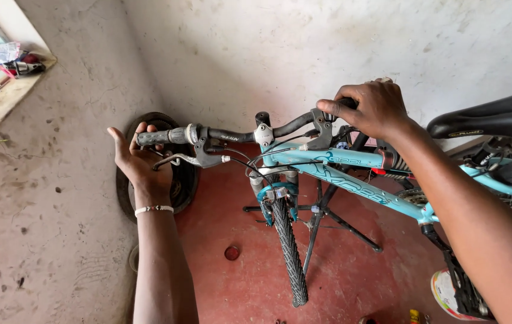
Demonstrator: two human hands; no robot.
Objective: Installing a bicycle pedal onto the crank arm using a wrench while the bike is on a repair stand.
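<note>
- The light-blue bicycle (352,180) fills the middle and the 3 o'clock side of the view, propped on a black repair stand (322,219) over a red floor (244,282); its front wheel (289,252) points down toward 6 o'clock.
- The left hand (139,159), wearing a white bead bracelet (154,209), sits at about 9 o'clock. Its fingers curl loosely around the end of the left handlebar grip (160,137), palm open toward the brake lever (187,159); the hold looks light, not clenched.
- The right hand (373,108), at about 1 o'clock, is closed firmly over the right handlebar grip, which it hides.
- The black handlebar (250,135) is a stiff metal bar, so it should pass force straight to the fork. The rubbery grips look like the surest, least slippery places to hold.
- The bicycle is probably fairly heavy and awkward. On the stand, the front end can swing freely, so both ends of the bar want steadying.
- The thin brake cables (250,165) and the lever look easy to bend, so they are poor handholds.
- A black saddle (496,117) juts in at 3 o'clock, and a spare tyre (181,180) leans against the wall (76,228) behind the left hand.
</note>
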